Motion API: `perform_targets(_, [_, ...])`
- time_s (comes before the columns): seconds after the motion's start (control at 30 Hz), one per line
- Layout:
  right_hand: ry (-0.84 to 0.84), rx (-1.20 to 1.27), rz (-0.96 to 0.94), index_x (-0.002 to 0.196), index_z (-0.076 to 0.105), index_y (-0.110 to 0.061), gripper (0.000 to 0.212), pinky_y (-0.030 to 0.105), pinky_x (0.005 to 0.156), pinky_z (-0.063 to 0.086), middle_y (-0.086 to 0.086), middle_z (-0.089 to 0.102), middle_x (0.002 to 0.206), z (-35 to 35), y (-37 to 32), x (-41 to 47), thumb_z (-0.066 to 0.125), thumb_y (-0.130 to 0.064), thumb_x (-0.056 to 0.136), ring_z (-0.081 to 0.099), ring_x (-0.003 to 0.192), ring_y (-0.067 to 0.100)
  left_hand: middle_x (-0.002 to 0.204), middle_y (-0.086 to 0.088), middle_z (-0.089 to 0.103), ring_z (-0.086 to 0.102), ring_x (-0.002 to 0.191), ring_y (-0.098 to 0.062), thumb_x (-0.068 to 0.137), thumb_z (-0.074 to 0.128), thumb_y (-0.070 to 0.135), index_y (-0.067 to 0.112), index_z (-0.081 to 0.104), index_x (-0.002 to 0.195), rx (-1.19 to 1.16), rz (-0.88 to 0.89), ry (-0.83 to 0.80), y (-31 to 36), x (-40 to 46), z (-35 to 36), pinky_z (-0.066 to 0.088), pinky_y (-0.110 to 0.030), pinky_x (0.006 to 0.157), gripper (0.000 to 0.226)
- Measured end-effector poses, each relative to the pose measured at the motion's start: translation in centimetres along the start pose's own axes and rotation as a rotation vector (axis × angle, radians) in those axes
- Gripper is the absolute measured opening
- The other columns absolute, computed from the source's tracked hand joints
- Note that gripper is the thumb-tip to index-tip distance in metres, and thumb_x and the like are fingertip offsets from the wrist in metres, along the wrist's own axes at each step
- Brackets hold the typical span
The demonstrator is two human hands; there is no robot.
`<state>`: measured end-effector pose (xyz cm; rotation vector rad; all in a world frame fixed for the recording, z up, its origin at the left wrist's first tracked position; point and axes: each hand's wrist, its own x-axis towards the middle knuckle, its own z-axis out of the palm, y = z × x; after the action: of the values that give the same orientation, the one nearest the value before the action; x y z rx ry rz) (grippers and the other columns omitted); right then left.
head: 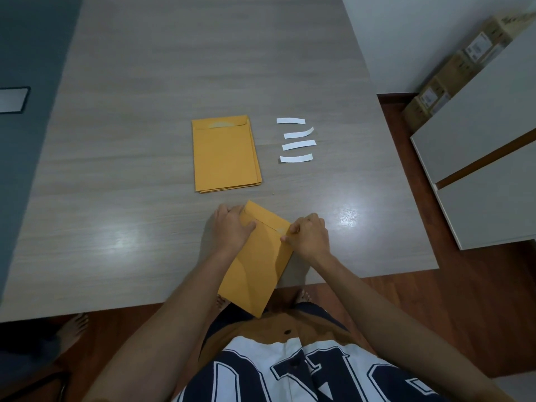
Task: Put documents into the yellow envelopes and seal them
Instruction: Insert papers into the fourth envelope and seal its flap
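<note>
- Held envelope point(258, 256): yellow, tilted, top end over the table point(145, 140) near its front edge, bottom end hanging past the edge toward the person. Flap looks folded down.
- Left hand point(232, 230): grips the top-left corner, thumb curled over the face, fingers behind.
- Right hand point(309, 235): fingers curled, pinching the right end of the flap edge. Can't tell if it's pressing the seal or peeling a strip.
- Envelope stack point(226, 155): flat on the table further out, well apart from the hands; top one shows its flap.
- Four white paper strips point(297, 140) just right of the stack, look like peeled seal liners.
- Judgement: sealing step on this envelope; can't tell if a document is inside.
- Risks:
  - flap sealed skewed or creased, since the envelope is mid-air with no flat backing
  - adhesive bonds only at the pinched ends, middle lifts
  - one-sided pull on the flap end tears it or buckles the body
  - sealing empty, contents unverified
</note>
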<state>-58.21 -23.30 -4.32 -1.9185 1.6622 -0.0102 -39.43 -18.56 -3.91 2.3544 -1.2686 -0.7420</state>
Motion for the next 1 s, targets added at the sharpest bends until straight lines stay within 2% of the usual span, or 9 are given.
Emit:
perform_targets(0.1, [-0.041,0.020,0.003,0.098,0.060,-0.025,0.034,0.038,0.094,0.044,-0.002,0.048,0.111,-0.2,-0.4,0.5,0.080,-0.037,0.073,0.044,0.110,0.021,0.115,-0.009,0.062,0.054,0.112,-0.026,0.077,0.077,0.041,0.013,0.063,0.120,-0.124,-0.085,-0.026,-0.4,0.8,-0.1,0.048,-0.040,0.090,0.053])
perform_targets(0.17, [-0.065,0.014,-0.005,0.104,0.057,-0.026,0.044,0.038,0.094,0.045,-0.001,0.051,0.112,-0.6,-0.5,0.7,0.082,-0.038,0.070,0.044,0.110,0.021,0.100,-0.002,0.065,0.058,0.096,-0.020,0.077,0.077,0.042,0.014,0.066,0.106,-0.187,-0.124,-0.042,-0.5,1.3,-0.6,0.050,-0.036,0.080,0.042])
perform_targets(0.3, [-0.111,0.009,0.014,0.101,0.062,-0.027,0.050,0.039,0.095,0.045,0.000,0.050,0.112,-1.2,-0.9,1.7,0.087,-0.040,0.061,0.043,0.111,0.021,0.067,-0.001,0.049,0.049,0.068,-0.020,0.085,0.071,0.036,0.013,0.055,0.073,-0.334,-0.134,-0.159,-0.5,1.9,-1.4,0.034,-0.032,0.061,0.031])
perform_targets(0.4, [-0.107,0.106,0.008,0.090,0.059,-0.027,0.049,0.035,0.087,0.050,-0.003,0.052,0.104,-1.7,-1.7,2.4,0.091,-0.037,0.055,0.049,0.103,0.019,0.072,-0.006,0.049,0.049,0.070,-0.021,0.087,0.068,0.032,0.012,0.054,0.075,-0.411,-0.123,-0.193,-1.2,2.7,-2.1,0.035,-0.033,0.063,0.027])
perform_targets(0.53, [-0.125,0.415,0.049,0.098,0.062,-0.013,0.043,0.023,0.076,0.047,-0.004,0.063,0.099,-2.5,-3.7,3.7,0.088,-0.026,0.067,0.057,0.094,0.014,0.082,-0.010,0.058,0.055,0.076,-0.023,0.087,0.067,0.037,0.003,0.057,0.086,-0.583,-0.149,-0.187,-2.1,4.3,-4.0,0.042,-0.035,0.068,0.036])
perform_targets(0.63, [-0.079,0.565,0.094,0.102,0.064,-0.015,0.036,0.032,0.081,0.054,-0.001,0.064,0.103,-3.3,-5.8,5.4,0.082,-0.032,0.075,0.059,0.095,0.015,0.082,-0.005,0.045,0.044,0.075,-0.019,0.083,0.067,0.047,0.005,0.047,0.082,-0.659,-0.143,-0.124,-2.7,5.9,-5.5,0.033,-0.033,0.067,0.046])
perform_targets(0.7, [-0.071,0.642,0.137,0.098,0.062,-0.017,0.032,0.039,0.079,0.059,0.005,0.066,0.102,-3.8,-7.3,7.1,0.081,-0.031,0.077,0.065,0.088,0.019,0.087,-0.003,0.038,0.038,0.080,-0.017,0.088,0.067,0.037,0.014,0.043,0.083,-0.715,-0.175,-0.048,-2.4,7.1,-6.7,0.027,-0.032,0.069,0.034])
perform_targets(0.83, [-0.050,0.746,0.166,0.083,0.061,-0.015,0.025,0.046,0.077,0.060,0.005,0.066,0.087,-4.6,-10.1,10.5,0.083,-0.024,0.075,0.065,0.072,0.019,0.113,-0.004,0.055,0.052,0.106,-0.018,0.088,0.071,0.028,0.015,0.052,0.102,-0.805,-0.254,0.103,-1.2,10.0,-8.6,0.041,-0.030,0.083,0.027])
perform_targets(1.0, [0.025,0.693,0.158,0.083,0.062,-0.016,0.025,0.040,0.078,0.060,0.000,0.066,0.083,-6.0,-13.9,15.0,0.083,-0.025,0.074,0.065,0.074,0.016,0.089,-0.009,0.066,0.062,0.078,-0.022,0.084,0.074,0.024,0.017,0.055,0.081,-0.703,-0.225,0.135,-1.1,14.6,-10.9,0.054,-0.043,0.072,0.021])
